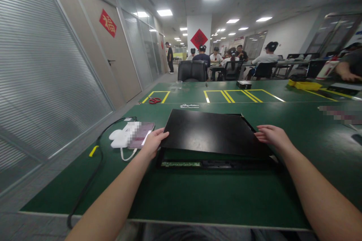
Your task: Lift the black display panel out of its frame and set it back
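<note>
A flat black panel (207, 130) with a dull sheen lies tilted over a black frame (240, 164), its near edge raised off the frame. My left hand (153, 142) pinches the panel's left edge, thumb on top and fingers underneath. At the right edge, my right hand (273, 135) holds the panel with its fingertips, partly hidden by the edge. Along the frame's near side shows a strip of green circuit board (181, 164). Most of the frame's inside is covered by the panel.
On the green table (220, 196), a white charger-like device (120, 138) with a cable and a pinkish flat box (144, 130) sit left. Beyond are red scissors (155, 101), small white pieces (189, 106), a black box (243, 84) and a yellow tray (307, 84). Several people sit farther back.
</note>
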{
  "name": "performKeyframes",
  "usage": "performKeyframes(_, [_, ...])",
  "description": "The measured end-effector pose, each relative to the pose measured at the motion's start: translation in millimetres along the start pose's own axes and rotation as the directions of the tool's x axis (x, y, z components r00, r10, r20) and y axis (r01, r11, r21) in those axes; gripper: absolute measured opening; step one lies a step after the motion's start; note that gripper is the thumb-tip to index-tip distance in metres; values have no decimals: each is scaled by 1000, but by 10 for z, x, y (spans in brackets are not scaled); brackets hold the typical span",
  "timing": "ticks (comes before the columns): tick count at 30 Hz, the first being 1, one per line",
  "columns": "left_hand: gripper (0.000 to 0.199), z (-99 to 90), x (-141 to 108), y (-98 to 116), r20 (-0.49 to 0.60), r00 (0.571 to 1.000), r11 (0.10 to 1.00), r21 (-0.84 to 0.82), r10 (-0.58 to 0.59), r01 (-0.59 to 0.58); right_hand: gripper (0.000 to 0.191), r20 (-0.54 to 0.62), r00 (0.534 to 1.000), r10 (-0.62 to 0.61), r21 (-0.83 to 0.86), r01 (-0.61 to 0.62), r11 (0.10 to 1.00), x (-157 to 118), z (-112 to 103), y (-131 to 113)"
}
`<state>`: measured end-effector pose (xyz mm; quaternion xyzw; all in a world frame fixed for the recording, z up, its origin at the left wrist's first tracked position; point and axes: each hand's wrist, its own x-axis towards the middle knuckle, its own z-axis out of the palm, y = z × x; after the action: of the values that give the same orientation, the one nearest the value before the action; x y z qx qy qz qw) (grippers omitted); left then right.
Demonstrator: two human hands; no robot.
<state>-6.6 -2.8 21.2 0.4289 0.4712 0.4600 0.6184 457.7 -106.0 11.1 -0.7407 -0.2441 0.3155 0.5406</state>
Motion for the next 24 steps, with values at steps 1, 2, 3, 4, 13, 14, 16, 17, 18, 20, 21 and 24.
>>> performKeyframes(1, [33, 5, -3, 2, -3, 1000, 1000, 0, -8, 8, 20, -1, 1000, -1, -5, 1, 1000, -3, 0, -3])
performKeyframes(2, [32, 11, -6, 4, -5, 1000, 1000, -4, -16, 16, 21, -2, 1000, -3, -10, 3, 1000, -6, -1, -6])
performKeyframes(3, [31, 16, -10, 6, -7, 1000, 1000, -8, -25, 25, 21, -3, 1000, -6, -14, 6, 1000, -8, -3, -8])
performKeyframes(4, [30, 20, -14, 7, -9, 999, 999, -13, -34, 34, 21, -5, 1000, -10, -18, 10, 1000, -9, -5, -9])
performKeyframes(13, [26, 16, -11, -29, 30, 999, 999, 16, -35, 34, 14, -9, 997, -73, -70, 72, 995, 25, -29, 30])
performKeyframes(14, [26, 14, -8, -33, 28, 999, 999, 23, -34, 34, 14, -7, 997, -79, -82, 79, 994, 35, -31, 37])
performKeyframes(16, [25, 11, 0, -40, 30, 999, 999, 34, -27, 26, 14, -4, 996, -93, -111, 92, 989, 57, -36, 54])
performKeyframes(17, [26, 9, 3, -42, 33, 999, 999, 38, -24, 23, 15, -4, 995, -99, -125, 98, 987, 70, -38, 67])
performKeyframes(18, [27, 7, 6, -43, 34, 999, 999, 40, -22, 21, 17, -6, 994, -107, -145, 104, 984, 86, -42, 84])
performKeyframes(20, [29, 3, 9, -42, 30, 999, 999, 41, -25, 24, 23, -12, 991, -136, -215, 131, 968, 125, -51, 131])
performKeyframes(21, [30, 0, 10, -41, 28, 999, 999, 43, -32, 31, 25, -11, 987, -158, -260, 150, 954, 149, -56, 159])
performKeyframes(24, [40, -10, 15, -42, 30, 998, 998, 40, -54, 53, 28, 4, 977, -215, -380, 200, 903, 232, -81, 240])
